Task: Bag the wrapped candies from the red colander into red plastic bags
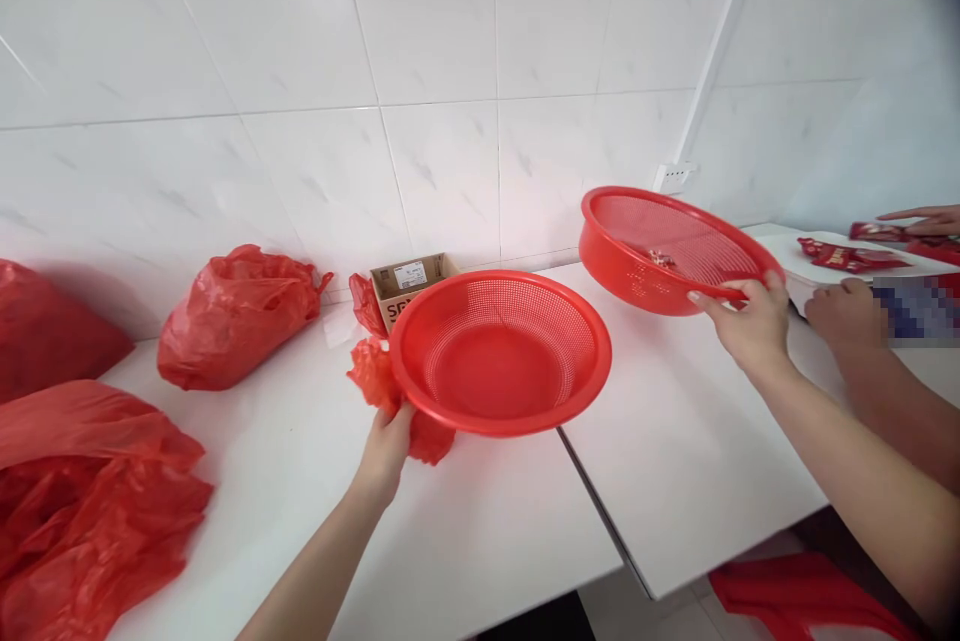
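Note:
My left hand (388, 449) is closed on the near left rim of a round red plastic colander (501, 361), together with a crumpled red plastic bag (373, 373). Nothing shows inside this colander. To the right, my right hand (750, 321) grips the rim of a second red colander (637, 276), which is tilted and off the table at least on one side. A few small brownish bits (660, 258) lie in that one.
Full red plastic bags (232, 321) and a large crumpled one (90, 511) occupy the left of the white table (277, 461). A cardboard box (415, 279) stands by the tiled wall. At right, another person's hand (844, 313) rests near red packets (847, 256). A table seam (600, 506) runs forward.

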`<action>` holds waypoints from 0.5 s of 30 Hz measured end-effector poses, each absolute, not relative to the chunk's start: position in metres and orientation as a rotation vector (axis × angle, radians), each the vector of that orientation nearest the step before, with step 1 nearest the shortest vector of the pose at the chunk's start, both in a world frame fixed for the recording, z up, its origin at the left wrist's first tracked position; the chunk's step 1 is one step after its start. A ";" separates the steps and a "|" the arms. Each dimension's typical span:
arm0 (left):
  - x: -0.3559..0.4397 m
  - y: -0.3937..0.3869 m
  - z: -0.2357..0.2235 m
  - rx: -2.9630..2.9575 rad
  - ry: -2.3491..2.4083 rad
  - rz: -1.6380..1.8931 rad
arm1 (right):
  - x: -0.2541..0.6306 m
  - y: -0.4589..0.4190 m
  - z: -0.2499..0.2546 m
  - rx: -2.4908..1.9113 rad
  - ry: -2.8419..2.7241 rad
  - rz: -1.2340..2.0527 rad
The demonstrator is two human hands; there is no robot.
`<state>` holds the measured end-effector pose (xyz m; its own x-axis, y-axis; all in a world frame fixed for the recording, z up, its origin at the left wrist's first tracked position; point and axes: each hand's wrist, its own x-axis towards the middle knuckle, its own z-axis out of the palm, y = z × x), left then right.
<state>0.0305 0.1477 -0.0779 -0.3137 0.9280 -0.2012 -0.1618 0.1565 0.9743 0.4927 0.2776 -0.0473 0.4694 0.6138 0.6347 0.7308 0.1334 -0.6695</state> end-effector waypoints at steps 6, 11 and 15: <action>0.095 0.180 -0.077 0.932 1.180 1.159 | 0.427 0.230 0.022 -1.233 -1.330 -0.004; 0.093 0.148 -0.066 0.964 1.045 1.061 | 0.367 0.180 0.043 -1.042 -1.375 0.441; 0.038 0.098 -0.071 0.735 1.025 1.249 | 0.329 0.146 0.029 -0.930 -1.468 0.804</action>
